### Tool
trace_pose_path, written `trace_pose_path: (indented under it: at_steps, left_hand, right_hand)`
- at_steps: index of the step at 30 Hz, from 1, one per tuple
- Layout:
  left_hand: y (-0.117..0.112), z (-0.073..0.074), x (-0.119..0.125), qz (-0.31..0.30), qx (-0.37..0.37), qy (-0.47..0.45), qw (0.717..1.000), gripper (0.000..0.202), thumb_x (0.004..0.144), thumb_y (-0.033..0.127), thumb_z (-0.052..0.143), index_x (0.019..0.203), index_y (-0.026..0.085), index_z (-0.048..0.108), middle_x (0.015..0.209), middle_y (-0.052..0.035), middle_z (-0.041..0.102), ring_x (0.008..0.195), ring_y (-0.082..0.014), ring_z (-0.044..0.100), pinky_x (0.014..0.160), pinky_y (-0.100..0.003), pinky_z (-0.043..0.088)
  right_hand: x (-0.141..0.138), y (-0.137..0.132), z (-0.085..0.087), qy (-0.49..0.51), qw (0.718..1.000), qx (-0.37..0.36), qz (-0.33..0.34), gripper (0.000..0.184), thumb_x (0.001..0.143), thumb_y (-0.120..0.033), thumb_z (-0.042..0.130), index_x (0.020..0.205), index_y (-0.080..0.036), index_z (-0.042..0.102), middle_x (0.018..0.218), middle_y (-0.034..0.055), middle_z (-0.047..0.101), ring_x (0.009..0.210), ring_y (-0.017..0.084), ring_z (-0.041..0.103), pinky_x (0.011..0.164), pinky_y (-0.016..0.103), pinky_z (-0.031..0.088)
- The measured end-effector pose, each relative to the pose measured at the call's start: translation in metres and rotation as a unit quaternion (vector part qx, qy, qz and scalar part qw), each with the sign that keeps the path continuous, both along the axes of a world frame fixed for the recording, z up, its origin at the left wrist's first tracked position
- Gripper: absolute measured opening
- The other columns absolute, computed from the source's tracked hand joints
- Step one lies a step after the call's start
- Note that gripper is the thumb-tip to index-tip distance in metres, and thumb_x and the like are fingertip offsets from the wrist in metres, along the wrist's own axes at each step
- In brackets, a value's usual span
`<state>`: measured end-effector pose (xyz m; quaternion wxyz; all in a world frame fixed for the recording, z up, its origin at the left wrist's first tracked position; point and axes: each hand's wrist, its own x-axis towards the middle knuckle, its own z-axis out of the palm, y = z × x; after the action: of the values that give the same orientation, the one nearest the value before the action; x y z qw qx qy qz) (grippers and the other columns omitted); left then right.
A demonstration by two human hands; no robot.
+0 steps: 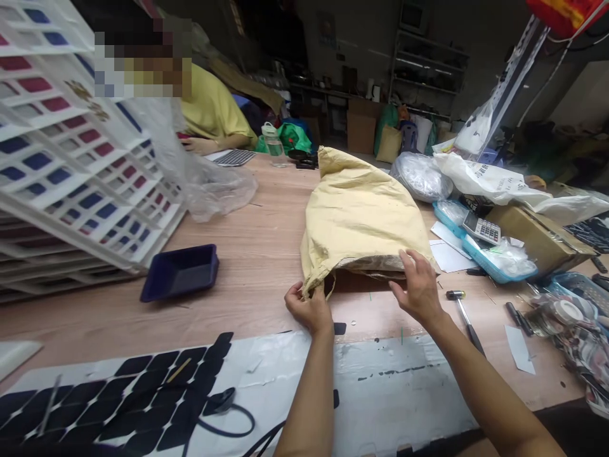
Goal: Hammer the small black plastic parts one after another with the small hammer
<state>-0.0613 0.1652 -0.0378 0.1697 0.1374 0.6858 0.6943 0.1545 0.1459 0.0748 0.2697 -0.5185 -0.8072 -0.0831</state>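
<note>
A yellow woven sack (364, 209) lies on the wooden table in front of me, its mouth turned toward me and partly agape. My left hand (311, 309) pinches the gathered left corner of that mouth. At the right side of the opening, my right hand (419, 285) has its fingers apart, close to the sack's edge; whether the fingertips touch it I cannot tell. What the sack holds is hidden. Nearer to me lies a white sheet (271, 355), with rows of black solar cells (157, 387) on its left part.
A dark blue tray (181, 273) sits left, below leaning white plastic baskets (95, 171). On the right are a small hammer (464, 317), a calculator (481, 227), blue trays (499, 260) and a cardboard box (542, 238). A person in yellow (214, 108) sits across the table near a bottle (273, 143).
</note>
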Motion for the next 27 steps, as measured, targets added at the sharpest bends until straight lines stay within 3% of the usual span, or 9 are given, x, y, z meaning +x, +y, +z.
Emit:
trace_pose_path:
  at_steps: [2,5,6,9,13,17,22,24,27]
  left_hand:
    - [-0.001,0.001,-0.002,-0.006,0.007,-0.029,1.0,0.041,0.066,0.04,0.076,0.097,0.019,0.057,0.093,-0.0005,0.059,0.087,-0.0173,0.058,0.088,-0.033,0.05]
    - [0.0,0.002,-0.005,-0.049,-0.036,-0.042,0.997,0.049,0.062,0.035,0.079,0.103,0.02,0.058,0.085,0.0018,0.058,0.079,-0.0168,0.059,0.083,-0.034,0.051]
    - [0.0,0.003,-0.005,-0.073,-0.061,-0.023,0.995,0.053,0.059,0.03,0.08,0.107,0.021,0.058,0.081,0.003,0.056,0.076,-0.0169,0.058,0.082,-0.034,0.051]
    - [0.001,0.009,0.0,-0.127,-0.111,0.089,0.982,0.058,0.055,0.012,0.074,0.111,0.022,0.062,0.075,0.0037,0.05,0.075,-0.019,0.057,0.084,-0.037,0.049]
    - [0.0,0.011,0.006,-0.15,-0.098,0.146,0.973,0.067,0.06,0.01,0.067,0.124,0.024,0.059,0.085,-0.0008,0.056,0.076,-0.0195,0.058,0.083,-0.036,0.048]
    - [0.003,-0.001,0.0,-0.178,-0.072,0.018,0.981,0.076,0.062,0.009,0.063,0.136,0.023,0.048,0.09,-0.0018,0.066,0.083,-0.0192,0.064,0.084,-0.034,0.049]
    - [0.011,-0.002,-0.011,-0.164,0.103,-0.129,0.972,0.03,0.064,0.019,0.056,0.092,0.017,0.067,0.081,-0.0015,0.067,0.081,-0.0174,0.064,0.078,-0.028,0.051]
    - [0.011,0.005,-0.014,-0.151,0.158,-0.202,0.955,0.025,0.061,0.025,0.058,0.084,0.017,0.066,0.074,0.0004,0.065,0.074,-0.0159,0.063,0.073,-0.027,0.051]
    - [0.008,0.011,-0.017,-0.184,0.19,-0.261,0.928,0.025,0.061,0.031,0.059,0.08,0.017,0.066,0.072,-0.0002,0.066,0.072,-0.0169,0.062,0.07,-0.028,0.051]
  right_hand:
    - [-0.027,0.034,0.001,-0.013,0.999,-0.022,0.03,0.062,0.085,-0.03,0.065,0.142,-0.014,0.047,0.145,0.0186,0.046,0.135,0.035,0.037,0.109,0.047,0.032]
    - [-0.05,0.083,0.004,0.026,0.991,-0.13,0.02,0.019,0.085,-0.024,0.06,0.102,-0.02,0.068,0.106,0.0097,0.069,0.102,0.027,0.058,0.091,0.038,0.042]
    - [-0.054,0.096,0.008,0.039,0.99,-0.139,0.005,0.015,0.089,-0.024,0.053,0.091,-0.021,0.068,0.093,0.007,0.069,0.089,0.024,0.059,0.082,0.034,0.044]
    - [-0.06,0.12,0.035,0.081,0.99,-0.111,-0.028,0.022,0.093,-0.023,0.042,0.084,-0.021,0.062,0.08,0.0026,0.064,0.076,0.02,0.055,0.07,0.029,0.041]
    - [-0.06,0.109,0.076,0.247,0.966,0.015,0.074,0.021,0.089,-0.023,0.046,0.068,-0.021,0.05,0.067,-0.0026,0.05,0.065,0.015,0.048,0.065,0.025,0.038]
    - [-0.052,0.098,0.087,0.376,0.919,0.095,0.074,0.021,0.094,-0.025,0.041,0.075,-0.021,0.05,0.071,-0.0025,0.05,0.069,0.015,0.048,0.069,0.025,0.041]
    - [-0.032,0.11,0.087,0.298,0.951,0.085,0.023,0.022,0.091,-0.027,0.046,0.071,-0.021,0.052,0.068,-0.001,0.051,0.071,0.018,0.049,0.076,0.03,0.043]
    - [-0.032,0.103,0.09,0.277,0.955,0.1,0.025,0.022,0.091,-0.027,0.046,0.072,-0.021,0.055,0.07,0.0006,0.054,0.076,0.02,0.052,0.08,0.033,0.044]
    - [-0.039,0.083,0.093,0.31,0.941,0.103,0.089,0.019,0.094,-0.03,0.048,0.087,-0.02,0.062,0.082,0.0033,0.061,0.082,0.021,0.057,0.084,0.035,0.046]
